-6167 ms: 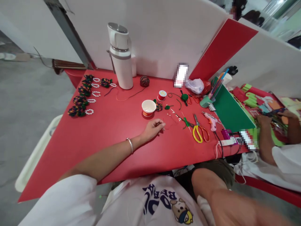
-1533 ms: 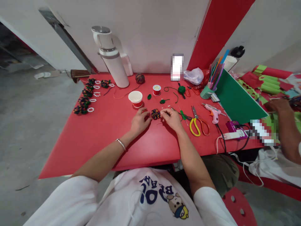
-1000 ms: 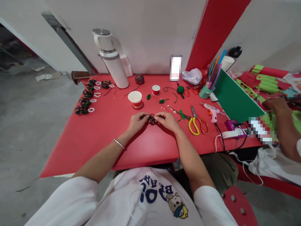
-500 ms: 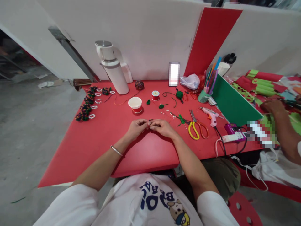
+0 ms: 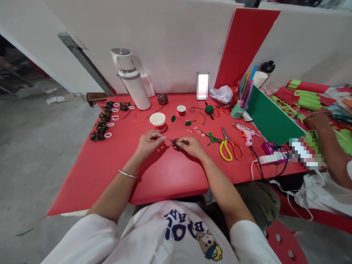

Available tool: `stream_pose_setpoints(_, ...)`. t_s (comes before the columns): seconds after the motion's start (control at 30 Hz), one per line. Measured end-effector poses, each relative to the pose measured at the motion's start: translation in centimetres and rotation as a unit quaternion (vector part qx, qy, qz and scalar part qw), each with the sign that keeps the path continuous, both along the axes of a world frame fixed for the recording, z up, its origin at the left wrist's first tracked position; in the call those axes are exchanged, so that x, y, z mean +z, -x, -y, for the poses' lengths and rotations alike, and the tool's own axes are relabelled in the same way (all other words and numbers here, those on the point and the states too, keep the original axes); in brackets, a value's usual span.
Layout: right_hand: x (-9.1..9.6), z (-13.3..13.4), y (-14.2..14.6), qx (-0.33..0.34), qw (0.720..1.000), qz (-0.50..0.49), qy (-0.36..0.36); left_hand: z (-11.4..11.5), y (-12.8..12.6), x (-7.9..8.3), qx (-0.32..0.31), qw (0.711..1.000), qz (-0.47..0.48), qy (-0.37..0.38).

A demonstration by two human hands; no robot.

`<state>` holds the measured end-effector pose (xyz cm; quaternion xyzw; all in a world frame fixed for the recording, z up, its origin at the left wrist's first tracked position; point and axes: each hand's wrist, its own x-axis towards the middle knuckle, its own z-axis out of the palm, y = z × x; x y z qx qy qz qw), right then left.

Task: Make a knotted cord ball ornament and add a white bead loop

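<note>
My right hand [image 5: 191, 147] pinches a small dark multicoloured yarn piece [image 5: 175, 144] with orange flecks, just above the red table [image 5: 170, 172]. To its left, my left hand [image 5: 150, 145] has thumb and finger closed on a thin thread [image 5: 168, 139] that runs toward the yarn piece. Whether a needle is on the thread is too small to tell. Beyond my hands are a paper cup [image 5: 158, 121], a red thread spool [image 5: 181, 110] and a green yarn oval [image 5: 173, 118]. White beads [image 5: 199, 131] lie scattered to the right of them.
Scissors [image 5: 226, 146], a pink glue gun [image 5: 246, 135] and a purple power socket [image 5: 275, 153] with cords lie on the right. Yarn pieces with bead loops [image 5: 100, 126] line the left edge near a white flask [image 5: 134, 86]. A co-worker's hand [image 5: 317, 121] is past the green board [image 5: 275, 119].
My left hand has moved left, away from my right hand, drawing the thread between them. The yarn piece, mostly covered before, now shows at my right fingertips.
</note>
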<state>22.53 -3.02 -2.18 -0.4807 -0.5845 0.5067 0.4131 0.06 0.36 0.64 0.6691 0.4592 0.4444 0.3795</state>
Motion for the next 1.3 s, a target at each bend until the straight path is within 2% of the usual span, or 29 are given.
stream_pose_setpoints(0.07, -0.1, -0.1, -0.1, -0.015, 0.999, -0.03, 0.001, 0.2, -0.3, 0.1, -0.008, 0.993, 0.094, 0.075)
stream_pose_setpoints(0.13, -0.1, -0.2, -0.2, -0.044, 0.998, -0.054, -0.01, 0.5, -0.6, 0.2, -0.017, 0.971, 0.176, 0.161)
stream_pose_setpoints(0.23, 0.1, -0.2, -0.5, -0.087, 0.993, -0.081, -0.003, 0.7, -1.0, 0.2, -0.011, 0.941, 0.243, 0.233)
stream_pose_setpoints(0.37, 0.5, 0.0, -0.5, -0.099, 0.988, -0.114, 0.021, 0.8, -1.3, 0.0, -0.019, 0.932, 0.268, 0.244)
stream_pose_setpoints(0.57, 0.8, 0.3, -0.1, -0.058, 0.99, -0.123, 0.045, 1.1, -2.2, -0.8, -0.029, 0.932, 0.253, 0.259)
stream_pose_setpoints(0.77, 0.3, 0.3, 0.5, -0.012, 0.997, -0.074, 0.02, 1.6, -3.1, -1.2, -0.029, 0.931, 0.223, 0.288)
stream_pose_setpoints(0.9, -0.1, 0.4, 0.9, 0.008, 0.998, -0.057, 0.009, 1.8, -3.4, -1.2, -0.031, 0.942, 0.207, 0.263)
stream_pose_setpoints(1.0, -0.3, 0.5, 1.0, 0.003, 0.996, -0.082, 0.016, 1.9, -3.6, -1.2, -0.031, 0.939, 0.223, 0.261)
stream_pose_setpoints(1.13, -0.2, 0.4, 1.0, -0.012, 0.994, -0.109, 0.026, 1.9, -3.7, -1.3, -0.037, 0.926, 0.232, 0.296)
stream_pose_setpoints(1.3, 0.1, 0.4, 0.9, -0.018, 0.993, -0.109, 0.047, 1.8, -3.6, -1.7, -0.051, 0.921, 0.224, 0.316)
